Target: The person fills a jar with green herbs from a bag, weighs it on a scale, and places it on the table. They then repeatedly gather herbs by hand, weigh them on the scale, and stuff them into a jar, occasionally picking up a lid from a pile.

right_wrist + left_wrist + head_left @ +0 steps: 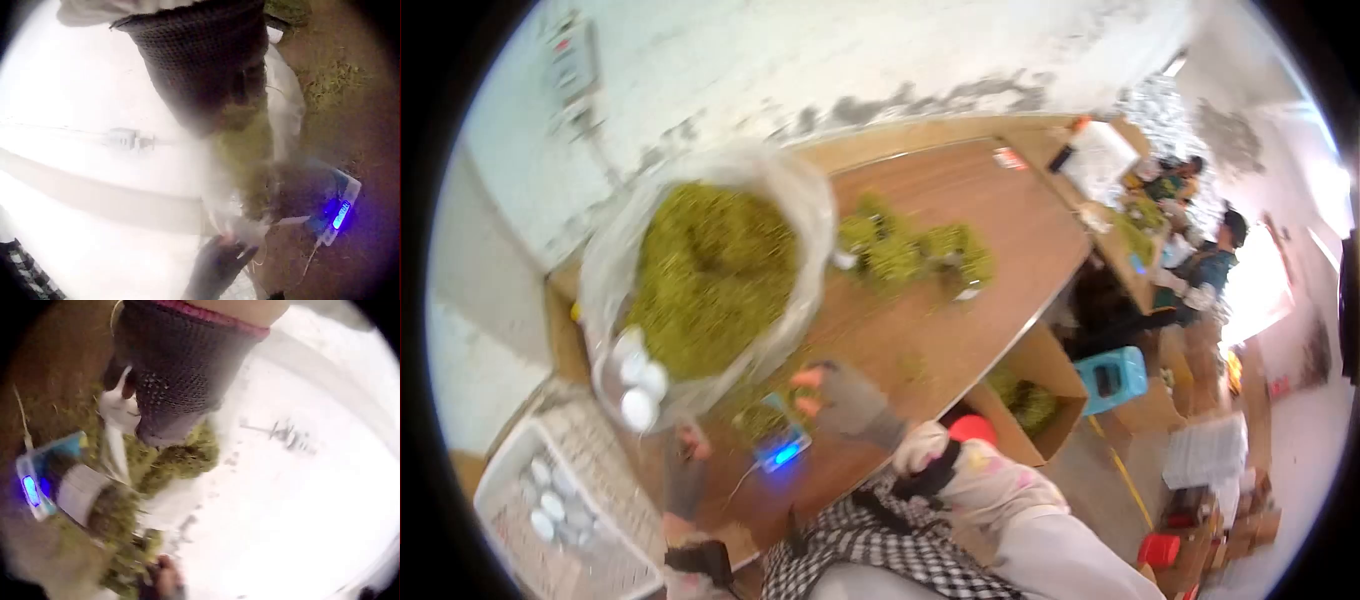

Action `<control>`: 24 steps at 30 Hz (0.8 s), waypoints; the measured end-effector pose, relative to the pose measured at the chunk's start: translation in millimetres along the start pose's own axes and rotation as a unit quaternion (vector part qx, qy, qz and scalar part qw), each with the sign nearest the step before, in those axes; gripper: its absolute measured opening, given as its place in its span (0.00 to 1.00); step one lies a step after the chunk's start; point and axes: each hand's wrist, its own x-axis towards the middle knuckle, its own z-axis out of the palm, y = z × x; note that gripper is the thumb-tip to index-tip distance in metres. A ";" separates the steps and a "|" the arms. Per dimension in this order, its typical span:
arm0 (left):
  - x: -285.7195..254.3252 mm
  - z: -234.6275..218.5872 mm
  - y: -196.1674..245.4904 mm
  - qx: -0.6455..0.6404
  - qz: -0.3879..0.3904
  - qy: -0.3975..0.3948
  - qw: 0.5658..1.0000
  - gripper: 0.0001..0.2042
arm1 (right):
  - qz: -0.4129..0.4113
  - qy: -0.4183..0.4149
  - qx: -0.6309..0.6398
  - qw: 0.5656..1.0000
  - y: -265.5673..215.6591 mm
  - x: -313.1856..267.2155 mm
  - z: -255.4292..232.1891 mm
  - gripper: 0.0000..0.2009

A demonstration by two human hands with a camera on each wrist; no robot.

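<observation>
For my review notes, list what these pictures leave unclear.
Scale display: head view, digits blurred by glow.
Left grip: left wrist view, fingers mostly hidden behind its glove.
Right grip: right wrist view, fingertips blurred.
Plastic bag: head view, bottom hidden under the yellow-green heap.

This seems a workshop (scale point(786, 453), sack point(603, 285), carton point(1045, 352)).

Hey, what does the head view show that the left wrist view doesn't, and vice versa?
Only the head view shows the blue stool, the white basket and people in the background.

Only the left wrist view shows pink edging on the dark glove.

Both show the scale, its lit blue display and green plant material.
</observation>
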 end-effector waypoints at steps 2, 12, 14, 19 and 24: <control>-15.4 5.0 73.1 -0.187 -0.124 -0.025 0.974 0.09 | -0.115 0.026 0.007 0.993 -40.0 8.9 -14.2 0.37; -29.9 55.5 172.9 -0.368 -0.161 -0.116 0.908 0.13 | -0.263 -0.061 0.030 0.962 -106.3 32.6 35.7 0.43; -34.3 61.5 174.1 -0.406 -0.107 -0.041 0.907 0.19 | -0.180 -0.038 0.061 0.981 -71.9 39.6 29.4 0.40; -43.9 67.9 91.3 0.108 -0.009 0.027 0.994 0.26 | 0.104 0.025 0.250 0.962 9.3 36.9 31.1 0.33; -40.0 98.5 76.3 0.215 0.043 0.044 0.975 0.28 | 0.087 -0.019 0.250 0.964 -0.9 25.0 68.7 0.33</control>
